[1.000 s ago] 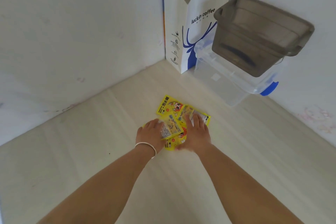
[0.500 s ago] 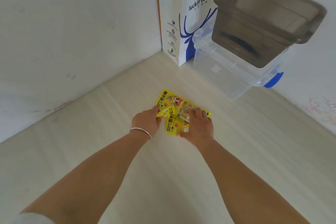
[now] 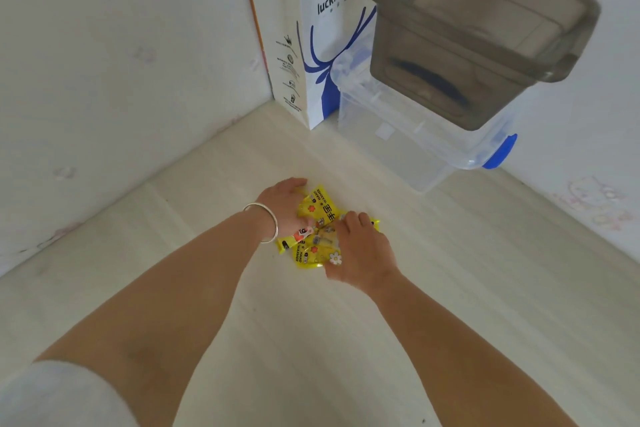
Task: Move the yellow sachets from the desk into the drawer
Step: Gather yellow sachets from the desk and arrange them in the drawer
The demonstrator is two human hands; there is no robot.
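Head view, gathering stage. My left hand point(image 3: 284, 204) is cupped around the 9 o'clock edge of the yellow sachets point(image 3: 317, 236), fingers curled at the far corner of the pile and a silver bangle point(image 3: 265, 224) at the wrist. My right hand point(image 3: 360, 250) lies flat and pressed on the pile from 3 o'clock, fingers together on the top packet. Neither hand has the pile lifted; I read both as herding it. The sachets lie overlapped in a loose heap on the pale counter point(image 3: 346, 340), between the two hands.

I judge the packets to be light, thin and glossy, so they should slide over one another and fan out if pinched at one corner. The safer hold seems to be squeezing the whole stack between both palms, or gripping across its middle with thumb beneath.

At 12 o'clock a white paper bag point(image 3: 322, 45) stands in the wall corner. At 1 o'clock a smoky grey bin point(image 3: 478, 35) sits on a clear storage box point(image 3: 415, 146) with a blue latch point(image 3: 500, 152). No drawer is in view.
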